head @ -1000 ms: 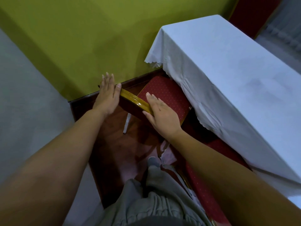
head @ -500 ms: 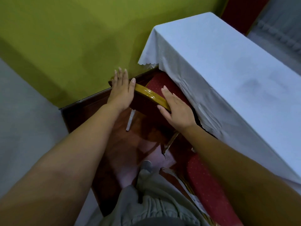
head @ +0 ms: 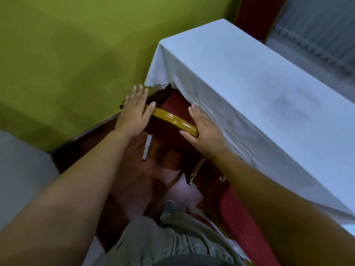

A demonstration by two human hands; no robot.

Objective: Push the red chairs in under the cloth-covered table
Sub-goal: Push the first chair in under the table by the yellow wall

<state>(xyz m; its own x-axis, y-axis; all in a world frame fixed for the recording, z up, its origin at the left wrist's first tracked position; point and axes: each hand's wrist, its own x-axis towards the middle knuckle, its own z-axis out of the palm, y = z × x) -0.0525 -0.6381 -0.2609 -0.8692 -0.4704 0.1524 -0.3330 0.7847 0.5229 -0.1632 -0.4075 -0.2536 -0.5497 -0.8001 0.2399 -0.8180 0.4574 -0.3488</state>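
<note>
A red chair (head: 173, 104) with a glossy gold-yellow top rail stands at the near corner of the table, its seat mostly hidden under the hanging white cloth (head: 245, 96). My left hand (head: 134, 112) lies flat, fingers extended, on the left end of the rail. My right hand (head: 205, 131) presses on the rail's right end, its back touching the cloth's edge. A second red chair (head: 242, 221) shows at lower right, partly under the cloth and behind my right forearm.
A green wall (head: 67, 64) runs close behind the chair, with a dark wooden skirting at its foot. The floor is reddish polished wood (head: 123, 185). My grey trousers and one shoe are at the bottom. Another red chair back (head: 257, 14) stands beyond the table's far end.
The chair has slid further under the cloth, so less of the red seat shows. Both hands have travelled forward with the rail, and my right hand now touches the cloth.
</note>
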